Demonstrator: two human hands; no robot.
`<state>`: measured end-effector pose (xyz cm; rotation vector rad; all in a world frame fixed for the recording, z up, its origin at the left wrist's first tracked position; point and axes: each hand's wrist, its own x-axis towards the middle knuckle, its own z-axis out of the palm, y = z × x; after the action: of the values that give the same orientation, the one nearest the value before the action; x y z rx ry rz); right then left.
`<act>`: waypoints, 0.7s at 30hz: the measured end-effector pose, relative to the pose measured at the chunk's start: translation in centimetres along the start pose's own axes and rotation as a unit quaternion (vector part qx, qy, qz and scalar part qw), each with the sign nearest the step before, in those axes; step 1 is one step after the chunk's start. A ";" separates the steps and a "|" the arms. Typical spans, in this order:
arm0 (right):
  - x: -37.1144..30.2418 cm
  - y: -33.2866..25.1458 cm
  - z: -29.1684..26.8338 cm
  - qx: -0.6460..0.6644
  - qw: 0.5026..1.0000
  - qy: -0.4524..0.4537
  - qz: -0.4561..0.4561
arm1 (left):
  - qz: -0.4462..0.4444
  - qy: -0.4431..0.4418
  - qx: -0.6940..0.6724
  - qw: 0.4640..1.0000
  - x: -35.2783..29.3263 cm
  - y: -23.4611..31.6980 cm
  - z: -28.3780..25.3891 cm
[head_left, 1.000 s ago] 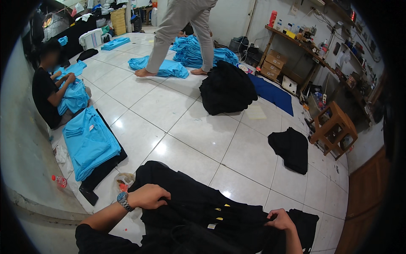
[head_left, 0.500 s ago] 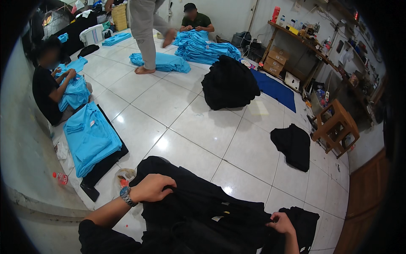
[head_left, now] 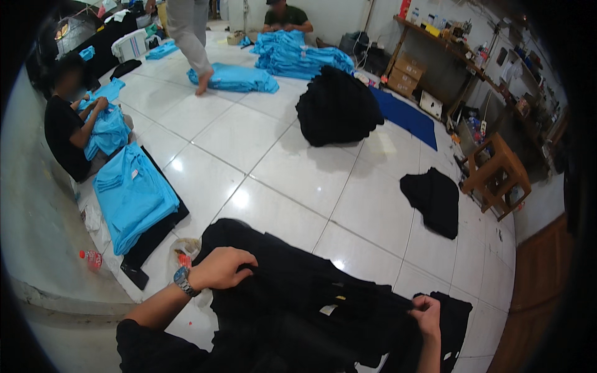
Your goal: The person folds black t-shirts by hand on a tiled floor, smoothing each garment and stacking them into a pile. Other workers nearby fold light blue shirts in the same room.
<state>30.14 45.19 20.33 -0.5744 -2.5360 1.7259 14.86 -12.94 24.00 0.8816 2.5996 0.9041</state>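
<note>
A black garment (head_left: 280, 292) is spread out in front of me, with a small white label and a yellowish tag near its middle. My left hand (head_left: 227, 268), a metal watch on its wrist, pinches the cloth near the garment's upper left. At the right end my right hand (head_left: 426, 315) grips the edge between thumb and fingers. Just beyond that hand lies a folded black garment (head_left: 457, 314), partly covered by the one I hold.
Folded light-blue garments (head_left: 137, 196) lie at left beside a phone (head_left: 134, 276) and a bottle (head_left: 91, 260). A tall black cloth pile (head_left: 339, 107) and a smaller black bundle (head_left: 435, 202) sit on the tiles. Stools (head_left: 497, 174) stand right. Two people sit farther off; another walks past.
My right hand has moved slightly right and up, drawing the garment's edge along. My left hand stays nearly in place on the cloth. The walking person has stepped left; the view has tilted slightly.
</note>
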 end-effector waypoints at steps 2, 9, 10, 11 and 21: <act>-0.5 0.6 0.6 0.029 0.999 0.023 0.018 | -0.021 -0.037 -0.012 0.999 -0.7 -0.1 0.3; -2.0 0.7 2.3 -0.210 0.972 -0.053 0.091 | -0.031 -0.105 -0.025 0.994 -2.3 -0.8 2.1; -2.2 0.3 2.4 -0.222 0.971 -0.060 0.069 | -0.033 -0.107 -0.025 0.993 -2.3 -0.8 2.2; -2.2 -0.1 2.3 -0.238 0.966 -0.051 0.084 | -0.033 -0.108 -0.023 0.993 -2.1 -0.9 2.2; -4.3 -3.0 0.6 -0.001 0.999 0.053 -0.001 | 0.027 -0.041 0.031 0.998 3.2 -3.0 2.9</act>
<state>33.13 42.34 23.63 -0.6458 -2.4670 1.6459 12.14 -11.45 19.76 0.9895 2.5581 0.7877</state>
